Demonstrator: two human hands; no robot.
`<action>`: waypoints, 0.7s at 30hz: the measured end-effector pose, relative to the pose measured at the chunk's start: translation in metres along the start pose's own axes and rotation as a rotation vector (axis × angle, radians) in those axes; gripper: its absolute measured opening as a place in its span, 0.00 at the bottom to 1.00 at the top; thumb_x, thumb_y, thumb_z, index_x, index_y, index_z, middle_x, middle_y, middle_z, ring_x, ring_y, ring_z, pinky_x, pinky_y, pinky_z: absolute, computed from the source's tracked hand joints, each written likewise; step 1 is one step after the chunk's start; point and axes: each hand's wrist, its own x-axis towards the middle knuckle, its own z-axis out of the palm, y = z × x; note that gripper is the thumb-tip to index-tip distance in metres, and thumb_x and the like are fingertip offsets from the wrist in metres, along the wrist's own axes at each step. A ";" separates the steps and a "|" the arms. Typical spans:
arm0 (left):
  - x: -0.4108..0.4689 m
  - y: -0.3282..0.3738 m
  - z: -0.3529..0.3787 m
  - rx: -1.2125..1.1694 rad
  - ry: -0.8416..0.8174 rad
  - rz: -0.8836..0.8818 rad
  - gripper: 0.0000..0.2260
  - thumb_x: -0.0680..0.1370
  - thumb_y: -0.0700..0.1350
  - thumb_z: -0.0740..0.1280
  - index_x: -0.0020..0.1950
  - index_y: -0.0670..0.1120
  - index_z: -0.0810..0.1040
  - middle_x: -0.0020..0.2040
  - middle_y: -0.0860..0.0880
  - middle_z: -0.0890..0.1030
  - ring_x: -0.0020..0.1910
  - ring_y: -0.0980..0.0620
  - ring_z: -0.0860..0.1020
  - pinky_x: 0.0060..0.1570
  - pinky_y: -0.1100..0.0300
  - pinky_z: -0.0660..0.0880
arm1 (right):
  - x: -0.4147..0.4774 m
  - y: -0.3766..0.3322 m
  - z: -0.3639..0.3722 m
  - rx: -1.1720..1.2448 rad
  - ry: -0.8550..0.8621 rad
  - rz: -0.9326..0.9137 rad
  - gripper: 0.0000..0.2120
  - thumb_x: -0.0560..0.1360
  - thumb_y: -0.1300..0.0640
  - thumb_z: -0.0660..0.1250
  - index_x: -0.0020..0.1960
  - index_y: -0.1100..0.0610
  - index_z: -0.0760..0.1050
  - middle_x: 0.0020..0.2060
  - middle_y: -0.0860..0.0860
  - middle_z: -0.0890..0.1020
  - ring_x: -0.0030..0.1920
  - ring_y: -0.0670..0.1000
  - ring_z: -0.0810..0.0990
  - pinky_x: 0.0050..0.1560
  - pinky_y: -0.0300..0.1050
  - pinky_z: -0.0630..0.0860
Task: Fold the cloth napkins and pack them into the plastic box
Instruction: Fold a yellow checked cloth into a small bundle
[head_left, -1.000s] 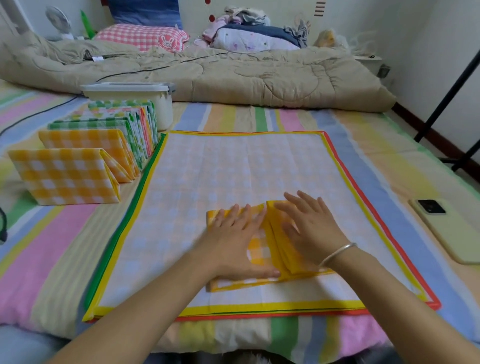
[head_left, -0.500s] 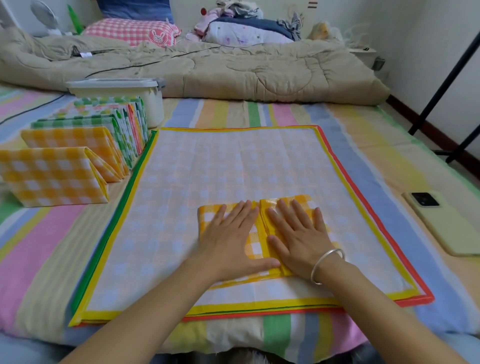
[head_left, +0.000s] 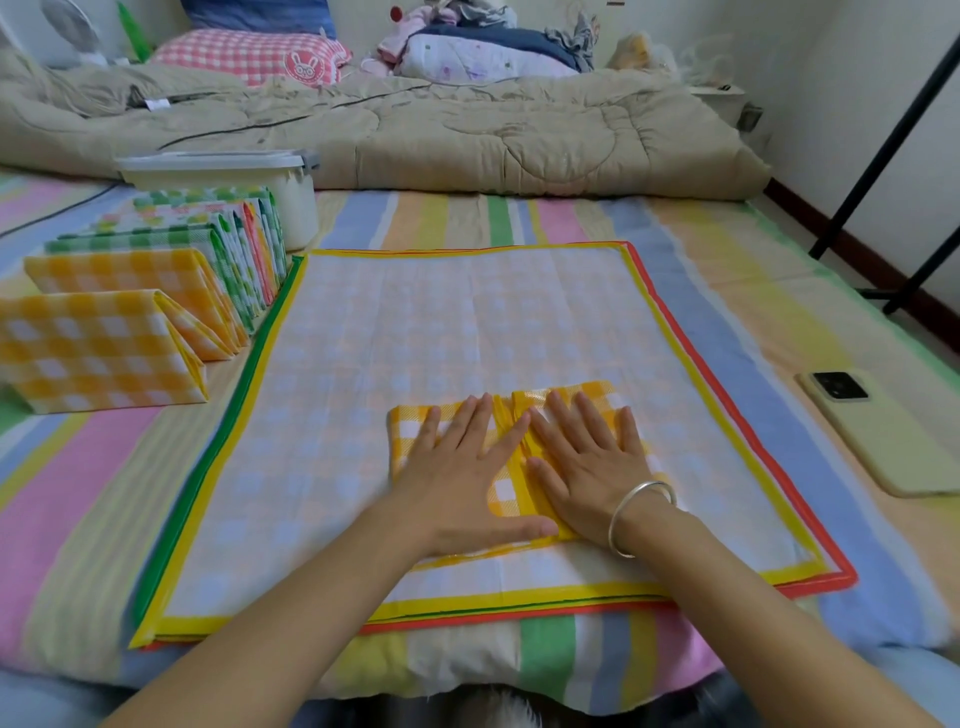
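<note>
From the head camera, both hands lie flat and side by side on a folded yellow napkin (head_left: 411, 432), in the near middle of the scene. The left hand (head_left: 462, 470) is palm down on the left half of this napkin, with its fingers straight and a little spread. The right hand (head_left: 587, 462) presses the right half in the same way, fingers also straight. Neither hand grips anything. A silver bracelet (head_left: 641, 512) is around the right wrist.

The yellow napkin rests on a stack of flat napkins (head_left: 467, 322), whose yellow, green and red edges show at the borders. The stack lies on the bed (head_left: 727, 249), which has a striped sheet.

Just left of the stack stands a row of folded napkins (head_left: 104, 348), going from near to far: yellow checked ones nearest, then green checked ones. At the far end of the row is the plastic box (head_left: 300, 208) with its lid on; I cannot tell if it touches the last napkin.

On the right, a phone (head_left: 883, 436) lies on the sheet, well apart from the stack. A beige quilt (head_left: 467, 135) lies across the far side, with a pink checked pillow (head_left: 249, 52) behind it.
</note>
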 end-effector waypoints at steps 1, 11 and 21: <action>0.000 0.001 -0.001 0.004 -0.013 0.003 0.50 0.63 0.83 0.43 0.76 0.61 0.27 0.78 0.46 0.29 0.76 0.50 0.27 0.75 0.41 0.34 | 0.000 0.000 0.000 -0.007 -0.004 -0.003 0.46 0.60 0.30 0.16 0.77 0.42 0.31 0.76 0.44 0.32 0.76 0.51 0.30 0.73 0.63 0.31; 0.001 -0.001 -0.003 0.025 -0.025 0.015 0.51 0.61 0.84 0.43 0.79 0.62 0.36 0.78 0.47 0.28 0.78 0.48 0.29 0.76 0.39 0.37 | -0.027 0.020 -0.026 0.597 0.576 0.239 0.24 0.75 0.47 0.58 0.68 0.55 0.73 0.64 0.56 0.77 0.65 0.59 0.72 0.64 0.55 0.68; 0.005 -0.001 -0.002 0.032 -0.008 0.025 0.53 0.59 0.84 0.40 0.80 0.61 0.37 0.80 0.55 0.33 0.79 0.46 0.34 0.76 0.37 0.39 | -0.071 0.006 -0.038 1.260 0.420 0.609 0.17 0.73 0.53 0.73 0.59 0.58 0.75 0.42 0.49 0.81 0.39 0.48 0.80 0.37 0.40 0.75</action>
